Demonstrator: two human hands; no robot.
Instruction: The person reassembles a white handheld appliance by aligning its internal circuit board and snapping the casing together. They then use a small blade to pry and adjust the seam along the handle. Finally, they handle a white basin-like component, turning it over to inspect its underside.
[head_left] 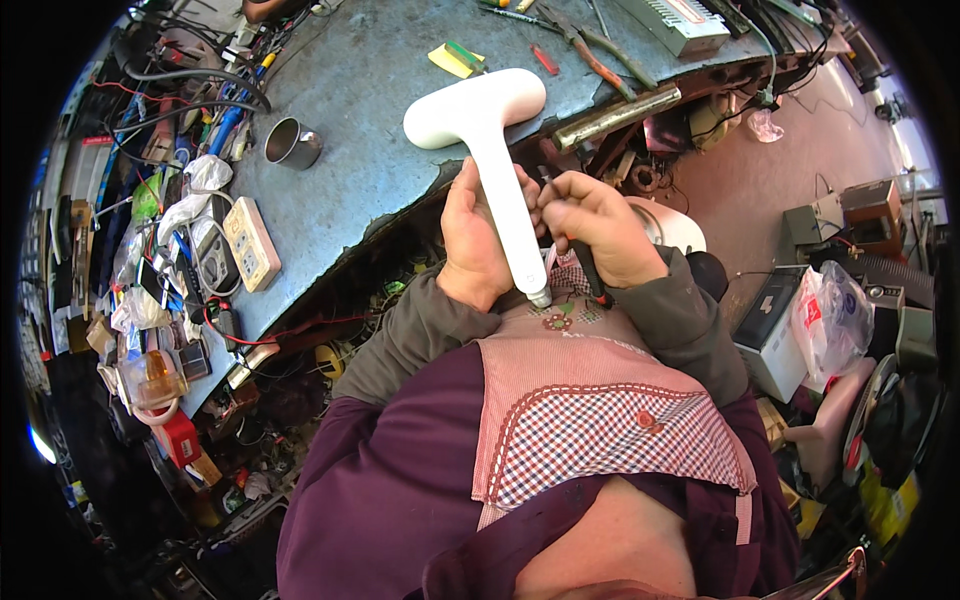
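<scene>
A white T-shaped device (510,190) is held upright in front of my apron, its wide head over the bench edge and its handle ending in a metal fitting near my body. My left hand (474,230) is closed around the handle from the left, fingers partly hidden behind it. My right hand (595,225) grips a slim black-handled tool (585,265) with a dark shaft, just right of the white handle. The tool's working end is too small to make out.
The blue bench (350,90) holds a metal cup (292,143), pliers (612,75), yellow paper (448,62), a metal box (685,20), a socket strip (250,243) and tangled cables at left. A white seat (680,225) and stacked equipment with plastic bags (830,320) stand at right.
</scene>
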